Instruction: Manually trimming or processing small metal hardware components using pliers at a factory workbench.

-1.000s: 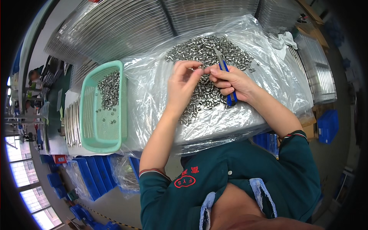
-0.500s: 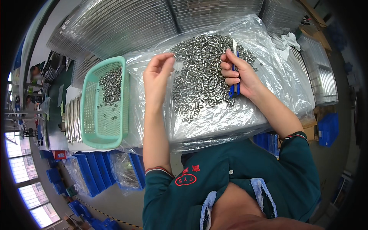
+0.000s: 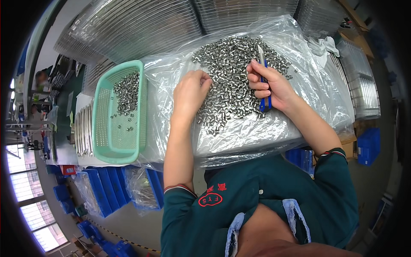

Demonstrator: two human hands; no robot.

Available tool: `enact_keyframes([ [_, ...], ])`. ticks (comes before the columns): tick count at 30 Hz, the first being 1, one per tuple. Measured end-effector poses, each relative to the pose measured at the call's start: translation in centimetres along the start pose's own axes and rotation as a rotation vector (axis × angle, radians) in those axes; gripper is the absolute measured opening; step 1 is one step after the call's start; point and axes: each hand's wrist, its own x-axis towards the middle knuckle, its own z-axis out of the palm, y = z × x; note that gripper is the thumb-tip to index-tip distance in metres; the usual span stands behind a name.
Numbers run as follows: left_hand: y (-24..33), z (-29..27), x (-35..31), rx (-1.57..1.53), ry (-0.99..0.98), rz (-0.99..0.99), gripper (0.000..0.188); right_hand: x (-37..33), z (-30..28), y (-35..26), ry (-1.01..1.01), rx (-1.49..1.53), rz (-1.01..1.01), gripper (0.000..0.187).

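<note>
A wide heap of small shiny metal sleeve-like parts [image 3: 233, 96] lies on clear plastic sheeting in front of me. My left hand [image 3: 190, 95] is at the heap's left edge, its thumb and fingers pinched together; whatever is between the fingertips is too small or hidden to make out. Over the right part of the heap, my right hand [image 3: 272, 87] grips a blue utility knife [image 3: 264, 104], its fingers wrapped round the handle. The knife's bare blade [image 3: 260, 53] points away from me. Left of my left arm stands a green plastic basket [image 3: 141, 115] with similar small metal parts inside.
Stacks of clear plastic trays [image 3: 141, 30] line the back of the table. A whitish cloth [image 3: 323, 45] and more trays [image 3: 364, 81] are at the right. Metal rods [image 3: 83, 128] lie left of the basket. Blue bins [image 3: 100, 190] stand below the table's front edge.
My left hand has moved right and nearer to me, onto the heap's edge, and its fingers have closed together. My right hand still holds the knife, now turned slightly.
</note>
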Motion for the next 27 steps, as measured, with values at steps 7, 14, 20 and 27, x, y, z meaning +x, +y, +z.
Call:
enact_keyframes([
  [7,0.3,-0.1,0.0,0.044,0.075,0.007,0.016,-0.1,0.4,0.2,-0.007,-0.096,0.079,0.023],
  [14,0.0,0.1,-0.1,0.062,0.003,0.022,0.015,-0.1,0.4,0.3,-0.026,-0.113,0.092,0.023],
  [20,2.1,0.1,0.1,-0.167,0.202,0.128,0.012,-0.2,0.6,0.2,-0.015,-0.144,0.088,0.026],
  [27,3.2,0.8,0.0,-0.243,0.297,0.497,0.015,-0.3,0.9,0.3,-0.014,-0.227,0.093,0.029],
])
